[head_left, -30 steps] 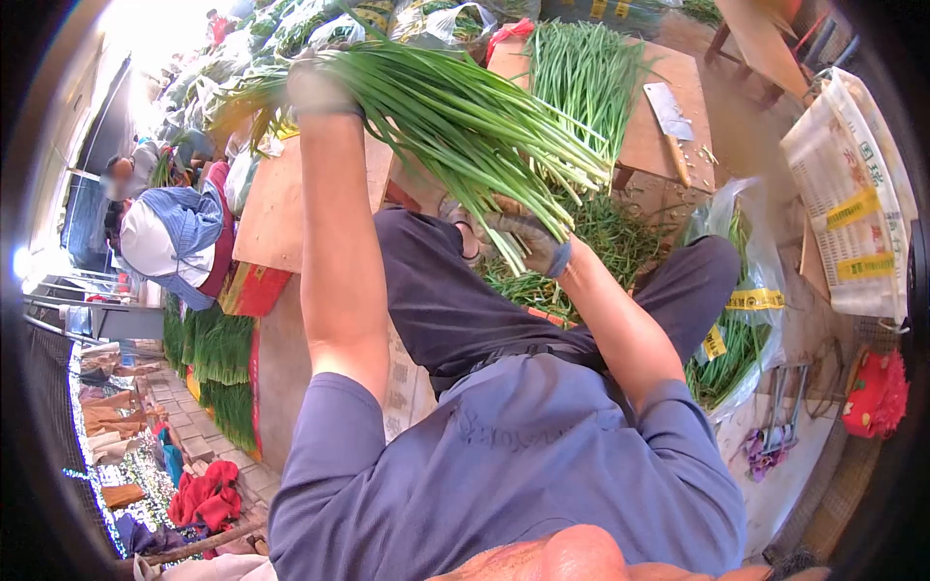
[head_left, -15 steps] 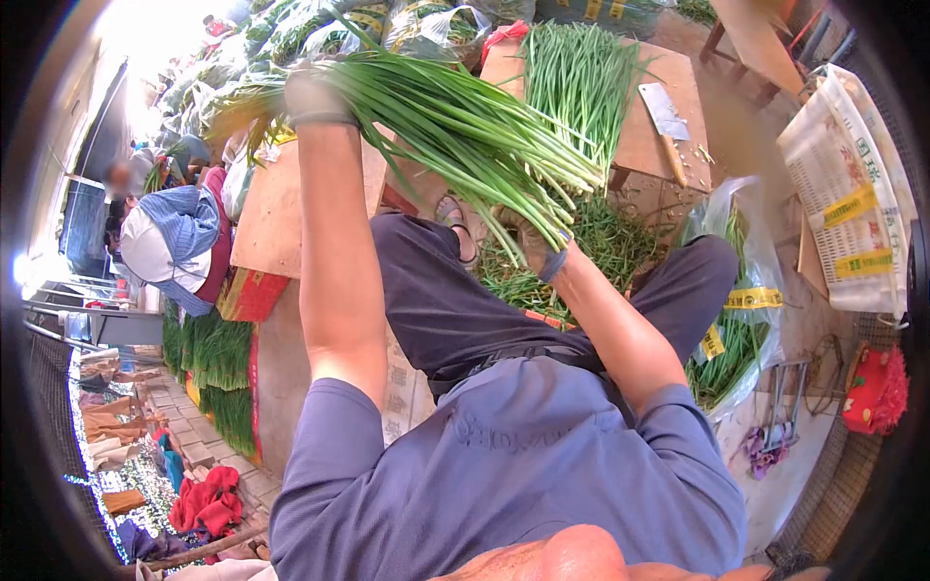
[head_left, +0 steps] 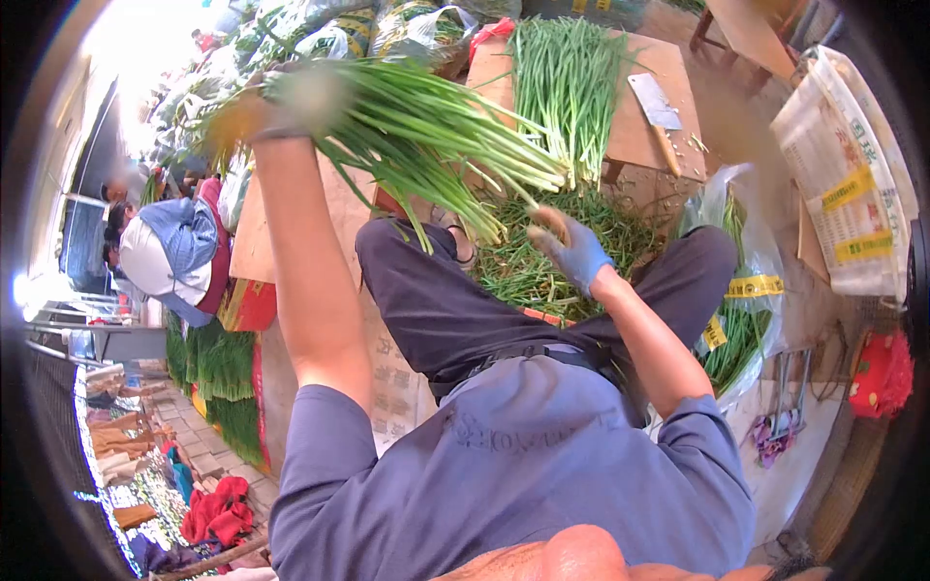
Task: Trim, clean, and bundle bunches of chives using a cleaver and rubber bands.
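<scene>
My left hand (head_left: 274,108), partly blurred, is closed around the leafy end of a big bunch of garlic chives (head_left: 417,126). The bunch stretches out to the right, its pale stem ends fanned above my lap. Close to those ends is my right hand (head_left: 573,250) in a blue-grey glove, fingers stretched out and apart from the main bunch; a stem tip reaches its fingertips. Below them, a heap of loose green trimmings (head_left: 542,276) lies between my knees.
A wooden board (head_left: 668,73) ahead bears more chives (head_left: 567,92) and a cleaver (head_left: 656,105). Beside my right knee stands a plastic bag of greens (head_left: 741,290). A white basket (head_left: 843,174) is at far right. Another person (head_left: 179,247) bends at the left, near stacked chives (head_left: 223,363).
My left hand has carried the bunch a little left. My right hand has come away from the stems, moving right, and its fingers have opened.
</scene>
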The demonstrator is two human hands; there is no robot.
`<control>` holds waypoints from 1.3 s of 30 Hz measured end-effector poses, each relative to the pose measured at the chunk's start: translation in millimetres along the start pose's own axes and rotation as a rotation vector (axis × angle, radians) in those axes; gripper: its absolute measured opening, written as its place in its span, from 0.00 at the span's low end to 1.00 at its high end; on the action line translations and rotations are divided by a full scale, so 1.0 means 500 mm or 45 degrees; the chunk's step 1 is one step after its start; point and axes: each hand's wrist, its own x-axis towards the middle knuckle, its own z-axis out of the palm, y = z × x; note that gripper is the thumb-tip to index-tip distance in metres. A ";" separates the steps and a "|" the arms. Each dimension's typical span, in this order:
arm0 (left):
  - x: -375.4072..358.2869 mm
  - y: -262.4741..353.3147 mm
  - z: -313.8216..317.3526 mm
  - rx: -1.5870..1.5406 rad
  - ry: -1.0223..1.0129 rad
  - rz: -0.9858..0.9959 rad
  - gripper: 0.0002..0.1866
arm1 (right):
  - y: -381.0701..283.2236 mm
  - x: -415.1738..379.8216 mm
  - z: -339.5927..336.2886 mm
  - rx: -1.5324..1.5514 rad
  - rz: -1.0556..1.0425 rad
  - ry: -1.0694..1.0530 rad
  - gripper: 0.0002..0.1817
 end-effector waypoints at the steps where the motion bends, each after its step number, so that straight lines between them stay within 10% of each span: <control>1: 0.020 0.011 -0.021 0.067 -0.021 0.032 0.17 | -0.032 0.023 0.005 0.307 -0.011 0.069 0.25; 4: 0.075 0.036 -0.086 0.274 -0.135 0.135 0.16 | -0.099 0.090 0.007 0.108 0.128 -0.111 0.24; 7: 0.113 0.049 -0.165 2.136 -0.172 0.642 0.15 | -0.061 0.151 0.064 0.344 -0.166 -0.178 0.22; 10: 0.046 -0.026 -0.001 0.535 0.222 0.284 0.14 | -0.132 0.142 0.069 1.107 0.178 -0.124 0.19; 13: 0.009 -0.072 0.070 0.517 0.322 0.299 0.16 | -0.016 0.193 0.143 1.538 0.038 -0.098 0.18; 17: 0.003 -0.086 0.095 1.285 0.178 0.493 0.17 | 0.009 0.181 0.127 1.114 -0.122 0.187 0.16; 20: -0.011 -0.091 0.105 0.554 0.260 0.356 0.17 | -0.056 0.162 0.049 2.039 0.234 0.193 0.14; 22: -0.025 -0.109 0.123 0.400 0.199 0.343 0.16 | -0.104 0.128 -0.003 1.868 0.591 0.349 0.12; 24: -0.034 -0.125 0.145 0.281 0.103 0.347 0.14 | 0.006 0.127 0.022 1.723 0.161 0.449 0.10; 31: -0.055 -0.144 0.173 -0.030 -0.506 0.180 0.16 | 0.107 0.009 -0.027 1.436 0.587 0.498 0.13; 39: -0.074 -0.194 0.207 -0.176 -0.759 0.035 0.11 | -0.118 0.019 -0.094 -0.227 -0.288 0.455 0.38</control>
